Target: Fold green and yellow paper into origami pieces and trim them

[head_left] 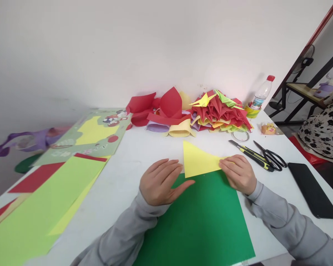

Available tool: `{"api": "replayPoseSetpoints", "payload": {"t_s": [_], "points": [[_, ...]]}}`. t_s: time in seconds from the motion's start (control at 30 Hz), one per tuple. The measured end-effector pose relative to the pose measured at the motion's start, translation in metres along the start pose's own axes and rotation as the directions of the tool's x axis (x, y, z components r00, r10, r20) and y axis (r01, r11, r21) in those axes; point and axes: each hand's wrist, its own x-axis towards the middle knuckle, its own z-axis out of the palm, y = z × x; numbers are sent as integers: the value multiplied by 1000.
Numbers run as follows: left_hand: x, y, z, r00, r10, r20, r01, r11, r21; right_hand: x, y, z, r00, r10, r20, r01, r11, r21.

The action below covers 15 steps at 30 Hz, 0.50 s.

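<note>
A yellow sheet of paper (197, 161), roughly triangular with a curved upper edge, is held up over the far edge of a green sheet (202, 218). Its narrow right end is pinched between the thumb and fingers of my right hand (238, 173). Just left of the paper is my left hand (162, 181), fingers extended and thumb stretched apart from them, with nothing in its grasp. The thumb tip comes close to the paper's lower left corner. The green sheet lies flat on the white table beneath both hands.
At right lie a utility knife (252, 156), black scissors (270, 155) and a black phone-like slab (313, 190). Folded paper pieces (219, 112) and a bottle (262, 94) stand by the wall. Coloured sheets (52, 199) and a decorated board (97, 129) are left. A person in floral clothing (322, 125) is at far right.
</note>
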Motion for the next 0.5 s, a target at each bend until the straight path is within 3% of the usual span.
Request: {"api": "replayPoseSetpoints", "payload": {"t_s": [0.13,0.3,0.5], "points": [[-2,3,5,999,39,39,-35,995,-96,2,0,-1,1000,-21,-21,22,999,39],[-1,24,12,999,43,30,-38,986,-159,10,-13,2,999,-42,5,41,998,41],[-1,44,15,999,36,29,-28,973,-229,12,-34,7,983,-175,57,166,977,134]]}}
